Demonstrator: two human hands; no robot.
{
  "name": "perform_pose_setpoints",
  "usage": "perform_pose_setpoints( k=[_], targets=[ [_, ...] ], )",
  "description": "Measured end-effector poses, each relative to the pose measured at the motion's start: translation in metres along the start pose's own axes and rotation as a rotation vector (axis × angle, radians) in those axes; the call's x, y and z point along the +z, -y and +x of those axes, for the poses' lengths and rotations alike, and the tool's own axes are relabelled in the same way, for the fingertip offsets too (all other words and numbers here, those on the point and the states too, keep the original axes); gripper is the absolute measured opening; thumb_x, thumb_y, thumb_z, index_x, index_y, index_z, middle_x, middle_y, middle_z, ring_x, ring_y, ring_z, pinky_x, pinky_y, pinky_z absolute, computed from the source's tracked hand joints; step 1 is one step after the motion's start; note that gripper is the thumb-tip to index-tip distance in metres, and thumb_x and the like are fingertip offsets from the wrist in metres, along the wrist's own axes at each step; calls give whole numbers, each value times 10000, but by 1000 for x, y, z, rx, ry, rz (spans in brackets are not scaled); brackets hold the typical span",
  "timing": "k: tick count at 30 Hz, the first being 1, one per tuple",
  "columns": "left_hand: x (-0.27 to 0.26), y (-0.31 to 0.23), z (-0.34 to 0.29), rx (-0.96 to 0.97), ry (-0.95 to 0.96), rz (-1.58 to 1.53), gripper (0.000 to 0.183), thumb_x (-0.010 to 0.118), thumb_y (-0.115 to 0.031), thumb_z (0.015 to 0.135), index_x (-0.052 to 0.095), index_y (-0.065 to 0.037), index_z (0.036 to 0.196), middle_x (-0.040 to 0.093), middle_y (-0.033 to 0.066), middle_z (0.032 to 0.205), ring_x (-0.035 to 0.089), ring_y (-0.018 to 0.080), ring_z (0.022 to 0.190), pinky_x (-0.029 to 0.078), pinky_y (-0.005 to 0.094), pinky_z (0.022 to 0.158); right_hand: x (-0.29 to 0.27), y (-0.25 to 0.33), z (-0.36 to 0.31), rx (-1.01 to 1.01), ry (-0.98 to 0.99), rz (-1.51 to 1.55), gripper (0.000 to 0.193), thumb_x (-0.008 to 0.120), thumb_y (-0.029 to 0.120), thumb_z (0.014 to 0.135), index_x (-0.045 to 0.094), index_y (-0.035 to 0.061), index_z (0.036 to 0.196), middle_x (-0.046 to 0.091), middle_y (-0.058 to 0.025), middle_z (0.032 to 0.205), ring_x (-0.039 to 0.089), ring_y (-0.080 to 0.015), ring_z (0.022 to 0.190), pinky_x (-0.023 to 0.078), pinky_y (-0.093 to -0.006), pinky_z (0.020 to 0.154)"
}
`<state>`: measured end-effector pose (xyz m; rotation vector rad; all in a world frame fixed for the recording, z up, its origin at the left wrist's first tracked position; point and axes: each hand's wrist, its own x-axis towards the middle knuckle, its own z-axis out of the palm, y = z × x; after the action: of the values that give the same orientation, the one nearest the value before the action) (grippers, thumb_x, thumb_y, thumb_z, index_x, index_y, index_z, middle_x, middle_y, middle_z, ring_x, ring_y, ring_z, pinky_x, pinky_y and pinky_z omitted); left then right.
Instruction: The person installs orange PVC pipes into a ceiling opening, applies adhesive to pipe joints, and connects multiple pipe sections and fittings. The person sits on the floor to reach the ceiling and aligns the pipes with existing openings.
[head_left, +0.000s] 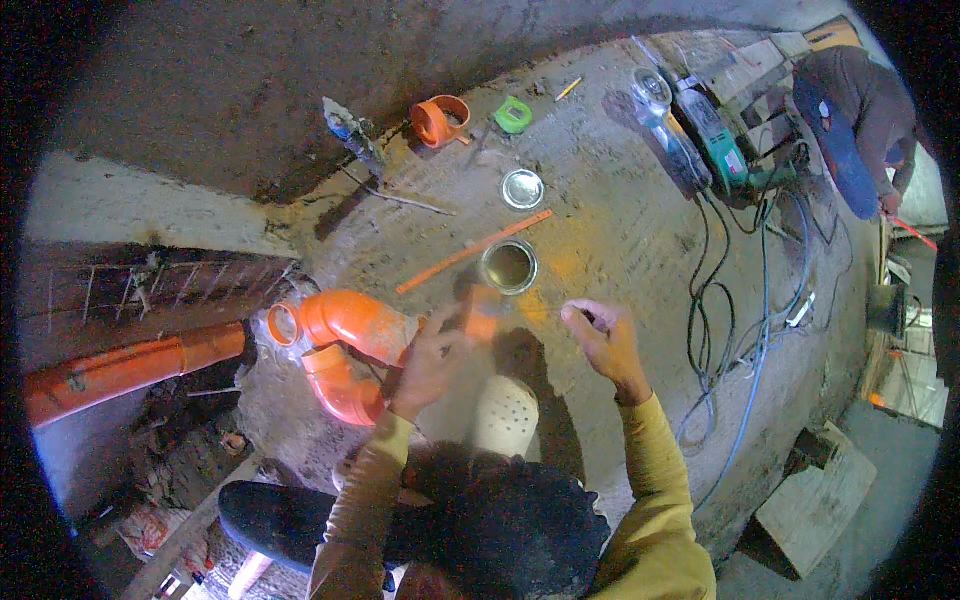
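Note:
My left hand [432,362] is smeared by motion and is closed on a short orange pipe piece [482,314], which is also blurred. Just beyond it, an open round tin [509,266] with a pale inside stands on the floor. My right hand [606,342] is raised right of the tin, its fingers curled in toward the thumb; whatever they pinch, if anything, is hidden. An orange plastic strip [475,252] lies behind the tin, and a silvery round lid [522,189] lies farther back. Orange pipe elbows [350,325] sit to the left of my left hand.
Toward the back are an orange pipe fitting [440,121], a green tape measure [513,115] and a yellow pencil [569,89]. An angle grinder [655,100] and a green power tool [715,135] trail cables [765,310]. Another person [850,120] bends at far right.

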<state>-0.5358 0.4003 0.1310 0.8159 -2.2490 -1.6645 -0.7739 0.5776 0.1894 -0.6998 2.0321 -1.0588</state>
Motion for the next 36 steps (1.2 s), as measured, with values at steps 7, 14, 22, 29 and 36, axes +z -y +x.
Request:
perform_pose_setpoints(
  k=[7,14,22,29,36],
  targets=[
    [-6,-11,0,-85,51,-26,218,622,-192,995,724,-2,1032,711,121,992,665,256,940,513,364,815,6,-12,-5,26,-14,58,374,672,350,981,736,15,1136,758,-126,1091,704,-221,1002,541,-369,918],
    [-14,-22,-8,-137,43,20,216,614,-176,1001,708,8,1064,719,137,950,686,248,834,543,335,744,4,9,-15,-11,63,40,299,690,282,974,736,-3,1050,649,5,845,558,-96,776,440,-284,696],
    [-11,-17,-13,-339,127,-369,250,615,-169,1010,678,10,1173,751,112,947,688,170,789,552,312,712,7,-10,-7,-66,-46,77,300,693,277,974,731,-8,1058,633,15,835,551,-94,765,434,-277,689],
    [-15,-33,-14,-168,16,-57,345,663,-267,991,709,49,1120,763,130,1023,710,220,877,565,349,789,1,-2,-8,1,-74,7,373,660,333,989,725,-5,1132,767,-120,1023,715,-221,926,553,-366,871],
    [-14,-31,-14,-272,1,-76,369,703,-294,961,730,42,1110,767,134,979,716,203,883,565,334,808,-1,8,51,-669,-207,-655,134,670,128,909,659,-4,926,632,-136,815,623,-295,744,487,-411,649]
  ],
)
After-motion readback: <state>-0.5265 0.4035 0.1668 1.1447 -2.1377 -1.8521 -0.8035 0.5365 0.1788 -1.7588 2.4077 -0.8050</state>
